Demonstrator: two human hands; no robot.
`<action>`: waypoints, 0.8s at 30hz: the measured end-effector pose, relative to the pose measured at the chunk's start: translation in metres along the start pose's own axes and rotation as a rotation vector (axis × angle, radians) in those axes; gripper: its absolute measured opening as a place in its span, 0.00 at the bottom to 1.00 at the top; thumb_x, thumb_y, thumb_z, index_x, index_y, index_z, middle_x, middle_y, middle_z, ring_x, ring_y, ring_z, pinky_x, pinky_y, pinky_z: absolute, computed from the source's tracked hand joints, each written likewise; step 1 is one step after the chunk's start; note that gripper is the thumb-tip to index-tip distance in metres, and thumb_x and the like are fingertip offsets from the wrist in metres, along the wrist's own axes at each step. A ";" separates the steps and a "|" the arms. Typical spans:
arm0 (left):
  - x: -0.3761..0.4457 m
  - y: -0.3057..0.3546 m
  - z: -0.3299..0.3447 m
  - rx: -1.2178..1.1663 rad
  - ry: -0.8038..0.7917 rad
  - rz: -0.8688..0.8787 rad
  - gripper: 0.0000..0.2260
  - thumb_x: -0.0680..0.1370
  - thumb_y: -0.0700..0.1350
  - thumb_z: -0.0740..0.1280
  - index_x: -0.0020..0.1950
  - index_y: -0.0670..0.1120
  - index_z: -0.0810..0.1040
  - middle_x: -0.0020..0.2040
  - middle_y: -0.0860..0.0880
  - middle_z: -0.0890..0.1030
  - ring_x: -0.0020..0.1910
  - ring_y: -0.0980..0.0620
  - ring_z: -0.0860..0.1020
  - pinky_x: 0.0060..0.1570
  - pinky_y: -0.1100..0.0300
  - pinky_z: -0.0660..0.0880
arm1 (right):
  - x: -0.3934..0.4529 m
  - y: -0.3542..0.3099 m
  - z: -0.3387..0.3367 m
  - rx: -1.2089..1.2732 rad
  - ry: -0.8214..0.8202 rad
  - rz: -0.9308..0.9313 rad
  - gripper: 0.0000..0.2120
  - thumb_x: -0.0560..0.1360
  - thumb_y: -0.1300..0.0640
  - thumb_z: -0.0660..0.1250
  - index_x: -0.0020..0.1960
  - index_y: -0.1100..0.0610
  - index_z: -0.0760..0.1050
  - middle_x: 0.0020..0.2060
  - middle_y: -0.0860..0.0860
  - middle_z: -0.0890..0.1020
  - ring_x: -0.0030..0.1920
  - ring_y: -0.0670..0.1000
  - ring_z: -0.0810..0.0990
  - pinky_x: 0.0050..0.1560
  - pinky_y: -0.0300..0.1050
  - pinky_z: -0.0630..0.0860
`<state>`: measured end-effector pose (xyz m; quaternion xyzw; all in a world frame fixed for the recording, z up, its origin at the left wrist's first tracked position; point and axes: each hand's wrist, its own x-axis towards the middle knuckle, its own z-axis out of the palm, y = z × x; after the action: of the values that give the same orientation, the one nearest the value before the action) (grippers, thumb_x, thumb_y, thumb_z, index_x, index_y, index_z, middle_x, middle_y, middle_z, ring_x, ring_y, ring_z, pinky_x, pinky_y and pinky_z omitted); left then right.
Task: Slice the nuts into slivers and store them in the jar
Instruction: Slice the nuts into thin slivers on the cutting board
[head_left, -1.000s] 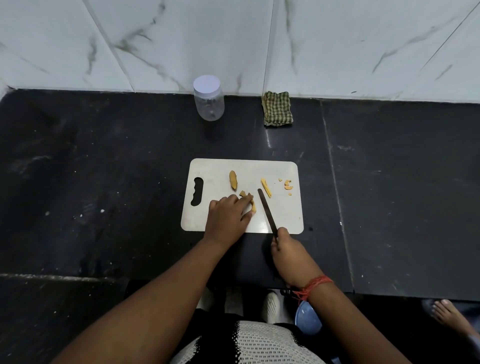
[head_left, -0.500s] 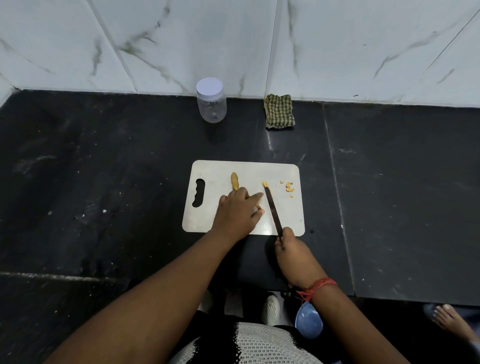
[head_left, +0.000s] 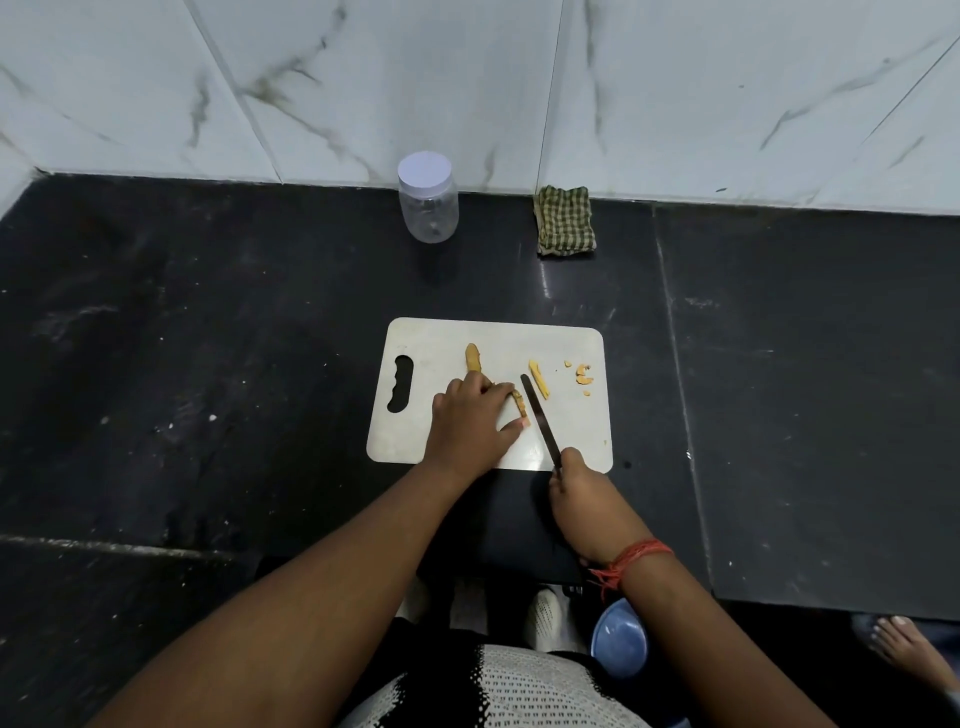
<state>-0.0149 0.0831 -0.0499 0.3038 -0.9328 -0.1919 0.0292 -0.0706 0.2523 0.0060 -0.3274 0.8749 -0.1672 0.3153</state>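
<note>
A white cutting board lies on the black counter. My left hand pinches a tan nut piece against the board with fingertips and thumb. My right hand grips the handle of a dark knife, whose blade lies just right of that piece. Another whole nut sits beyond my left hand. A cut sliver and small crumbs lie to the right of the blade. The clear jar with a white lid stands shut by the wall.
A folded green checked cloth lies at the wall right of the jar. The counter's front edge runs just below the board. A blue bowl and a bare foot show on the floor below.
The knife has drawn back toward me and to the left, exposing the cut sliver on its right. My left hand still holds the nut piece.
</note>
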 end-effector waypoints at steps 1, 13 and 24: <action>0.000 -0.001 0.000 -0.010 -0.004 0.001 0.22 0.77 0.61 0.67 0.69 0.54 0.76 0.61 0.49 0.74 0.58 0.46 0.73 0.59 0.49 0.70 | 0.002 -0.001 0.000 -0.003 -0.007 0.000 0.03 0.81 0.62 0.54 0.48 0.58 0.62 0.33 0.52 0.72 0.34 0.54 0.72 0.35 0.46 0.66; 0.001 0.003 -0.003 -0.065 -0.039 -0.044 0.24 0.77 0.62 0.67 0.70 0.55 0.76 0.62 0.51 0.73 0.60 0.46 0.70 0.60 0.49 0.66 | 0.011 -0.007 0.004 -0.021 -0.021 -0.001 0.05 0.80 0.65 0.54 0.48 0.58 0.60 0.36 0.54 0.72 0.31 0.52 0.70 0.29 0.44 0.62; 0.001 0.006 -0.008 -0.086 -0.043 -0.052 0.23 0.77 0.61 0.68 0.69 0.55 0.77 0.60 0.51 0.73 0.59 0.46 0.70 0.60 0.50 0.66 | 0.014 -0.007 0.007 -0.030 -0.034 0.013 0.04 0.79 0.66 0.54 0.49 0.58 0.60 0.38 0.56 0.76 0.33 0.55 0.70 0.36 0.45 0.66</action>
<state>-0.0177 0.0843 -0.0407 0.3221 -0.9159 -0.2388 0.0174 -0.0712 0.2373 -0.0015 -0.3291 0.8739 -0.1464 0.3265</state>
